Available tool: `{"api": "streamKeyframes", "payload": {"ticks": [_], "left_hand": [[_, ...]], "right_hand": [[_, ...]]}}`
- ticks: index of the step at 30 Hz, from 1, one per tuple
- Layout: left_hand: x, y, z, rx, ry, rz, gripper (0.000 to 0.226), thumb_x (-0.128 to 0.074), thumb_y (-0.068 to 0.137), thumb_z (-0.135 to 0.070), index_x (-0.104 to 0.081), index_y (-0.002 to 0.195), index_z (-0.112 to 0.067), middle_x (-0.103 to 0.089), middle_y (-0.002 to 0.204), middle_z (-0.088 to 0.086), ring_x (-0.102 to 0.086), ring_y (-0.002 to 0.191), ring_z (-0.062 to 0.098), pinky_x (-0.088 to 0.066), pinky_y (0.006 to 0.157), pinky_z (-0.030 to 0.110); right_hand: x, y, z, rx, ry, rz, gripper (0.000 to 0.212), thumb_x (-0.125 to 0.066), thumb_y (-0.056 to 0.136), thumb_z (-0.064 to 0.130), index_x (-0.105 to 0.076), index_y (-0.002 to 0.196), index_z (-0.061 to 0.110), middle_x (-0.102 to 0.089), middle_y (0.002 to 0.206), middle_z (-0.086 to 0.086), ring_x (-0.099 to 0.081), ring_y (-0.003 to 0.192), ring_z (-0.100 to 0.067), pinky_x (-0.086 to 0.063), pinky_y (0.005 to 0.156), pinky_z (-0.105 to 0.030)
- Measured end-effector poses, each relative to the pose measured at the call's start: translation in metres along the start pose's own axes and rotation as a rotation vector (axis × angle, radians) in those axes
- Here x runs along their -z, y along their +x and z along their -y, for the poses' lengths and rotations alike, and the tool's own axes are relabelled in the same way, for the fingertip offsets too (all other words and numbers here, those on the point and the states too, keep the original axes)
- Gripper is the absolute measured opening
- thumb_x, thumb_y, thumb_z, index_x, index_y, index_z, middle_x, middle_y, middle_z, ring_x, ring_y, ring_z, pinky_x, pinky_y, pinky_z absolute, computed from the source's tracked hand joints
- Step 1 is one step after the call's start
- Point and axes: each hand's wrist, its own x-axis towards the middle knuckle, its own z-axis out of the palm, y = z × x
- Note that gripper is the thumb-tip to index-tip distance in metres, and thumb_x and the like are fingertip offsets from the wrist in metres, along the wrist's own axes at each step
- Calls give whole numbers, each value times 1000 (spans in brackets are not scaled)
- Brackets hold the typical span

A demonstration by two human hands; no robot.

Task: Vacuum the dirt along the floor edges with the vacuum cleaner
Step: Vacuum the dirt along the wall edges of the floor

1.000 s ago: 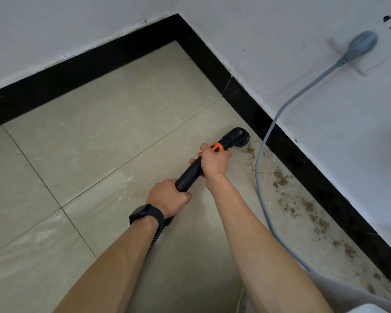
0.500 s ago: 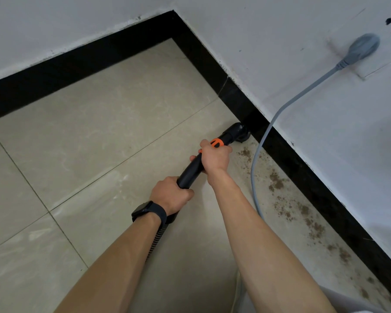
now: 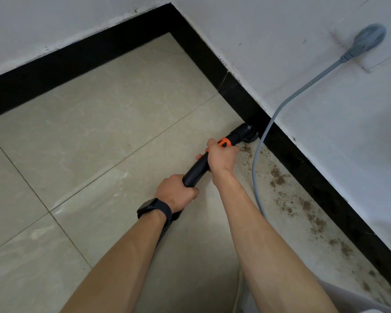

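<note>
The nozzle (image 3: 246, 132) of the vacuum wand (image 3: 194, 170) is set on the floor (image 3: 99, 143) against the black skirting (image 3: 233, 93), beside scattered dirt (image 3: 280, 179). The wand is gripped by the right hand (image 3: 221, 158) behind the orange collar (image 3: 223, 143) and by the left hand (image 3: 175, 192) lower down.

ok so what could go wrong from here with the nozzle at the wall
1. The grey power cord lies right beside the vacuum nozzle; pulling the vacuum wand back along the black baseboard could snag it and tug the plug.
2. The cord runs through the dirt, so some may be missed or scattered beneath it.
</note>
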Motion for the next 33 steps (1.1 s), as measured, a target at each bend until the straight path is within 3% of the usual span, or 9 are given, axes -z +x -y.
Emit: {"api": "streamKeyframes", "payload": {"ticks": [4,9,12,16,24,29,33], "left_hand": [[7,-6,-1,-21,6,-52,8,-66,78,-25,-59,77,-21,-72,79,6,-68,72,25,-51,60,29],[37,-16,17,-6,47,-7,12,-67,70,-24,-64,78,-16,-74,74,6,-71,72,27,-59,69,40],[56,-28,37,24,91,12,9,-68,70,-21,-62,74,-16,-71,65,2,-69,63,23,-56,61,35],[69,-46,62,67,84,32,12,-70,70,-16,-59,67,-18,-63,50,-6,-59,48,13,-44,52,22],[72,-58,75,46,144,25,12,-71,71,-17,-59,69,-19,-62,49,-7,-57,43,8,-40,47,18],[53,-57,66,40,116,17,9,-69,73,-16,-60,72,-16,-66,56,-1,-59,47,14,-44,48,21],[38,-53,58,52,90,18,9,-69,74,-17,-60,71,-16,-65,54,-3,-59,46,13,-45,50,21]], "right_hand": [[-8,-6,8,10,8,40,50,-64,95,14,-33,134,10,-60,94,-10,-65,44,-16,-55,48,-28],[-27,-29,-4,-21,37,15,44,-60,98,18,-32,131,12,-63,104,-12,-66,43,-13,-54,47,-27],[-41,-47,-24,-36,64,0,40,-59,98,17,-31,127,13,-65,109,-15,-68,46,-14,-54,47,-26],[-54,-70,-49,-31,58,7,39,-57,98,17,-29,124,13,-65,101,-11,-68,46,-14,-55,52,-28],[-50,-86,-63,-71,108,34,40,-58,99,18,-30,126,14,-64,100,-9,-70,48,-14,-59,60,-33],[-38,-77,-57,-51,118,-6,39,-59,97,16,-32,125,14,-65,112,-17,-69,47,-17,-56,49,-27],[-29,-69,-53,-29,93,-29,35,-60,97,16,-33,119,14,-64,106,-14,-67,43,-15,-53,47,-25]]}}
